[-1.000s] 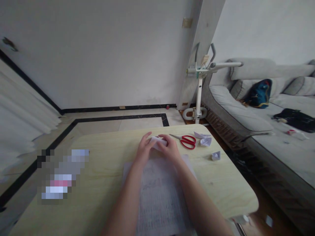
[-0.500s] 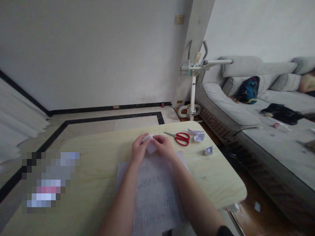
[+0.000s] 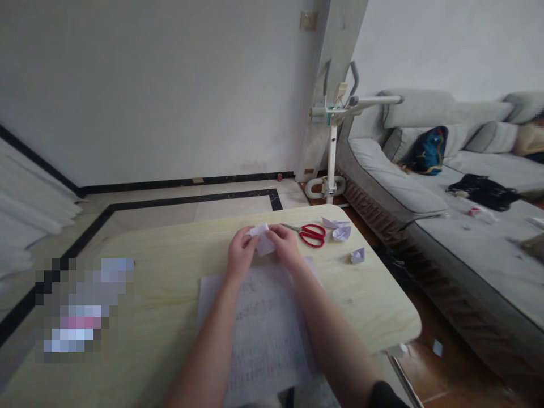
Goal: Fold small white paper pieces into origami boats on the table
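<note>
A small folded piece of white paper (image 3: 265, 243) is held between my two hands, just above the far half of the table. My left hand (image 3: 241, 253) pinches its left edge, and my right hand (image 3: 285, 243) has fingers closed on its right side. Beneath my forearms lies a large printed sheet (image 3: 267, 334). Red-handled scissors (image 3: 312, 234) rest right of my right hand, blades pointing left. Beyond them sit folded paper pieces: a flat pointed one (image 3: 334, 224), a boat-like one (image 3: 342, 233) and a smaller one (image 3: 357, 255).
The pale wooden table (image 3: 170, 283) has a rounded corner at the right. A blurred-out patch (image 3: 85, 309) covers its left side. Past the right edge stands a grey sofa (image 3: 480, 243) with a blue bag (image 3: 430, 150). White exercise equipment (image 3: 332, 147) is behind the table.
The folded paper has turned between my fingers and shows a broader, squarer face. My hands stay close together around it. The whole view has shifted slightly.
</note>
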{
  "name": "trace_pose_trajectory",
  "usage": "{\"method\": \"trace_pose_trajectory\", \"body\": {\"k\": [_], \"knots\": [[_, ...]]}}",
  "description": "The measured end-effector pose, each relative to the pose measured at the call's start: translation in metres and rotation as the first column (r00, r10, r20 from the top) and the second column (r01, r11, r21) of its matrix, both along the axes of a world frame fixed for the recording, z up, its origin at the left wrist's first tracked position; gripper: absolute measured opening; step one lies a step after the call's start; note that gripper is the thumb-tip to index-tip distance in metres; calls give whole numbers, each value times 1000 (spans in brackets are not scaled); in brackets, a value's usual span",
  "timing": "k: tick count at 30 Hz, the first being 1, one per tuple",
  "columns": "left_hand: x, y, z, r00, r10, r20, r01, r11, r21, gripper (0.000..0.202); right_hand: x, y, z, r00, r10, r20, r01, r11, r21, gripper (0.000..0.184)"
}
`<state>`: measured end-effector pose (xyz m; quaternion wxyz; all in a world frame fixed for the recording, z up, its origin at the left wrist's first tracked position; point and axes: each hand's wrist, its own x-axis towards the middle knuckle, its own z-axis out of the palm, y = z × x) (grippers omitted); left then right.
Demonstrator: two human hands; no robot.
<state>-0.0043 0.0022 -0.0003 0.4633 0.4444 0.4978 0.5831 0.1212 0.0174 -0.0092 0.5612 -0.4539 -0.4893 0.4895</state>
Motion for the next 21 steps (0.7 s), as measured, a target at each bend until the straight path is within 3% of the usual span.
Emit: {"method": "trace_pose_trajectory", "body": {"k": [6,21], "knots": [[2,-1,-1,1000,-5,-31,6,999,38,35,0,-1,-1,998,37,42,-36,999,-23,23],[0,2,-3,1000,-7,-7,7,1000,-14,36,1,1,-6,999,43,12,-43,999,-30,24]]}}
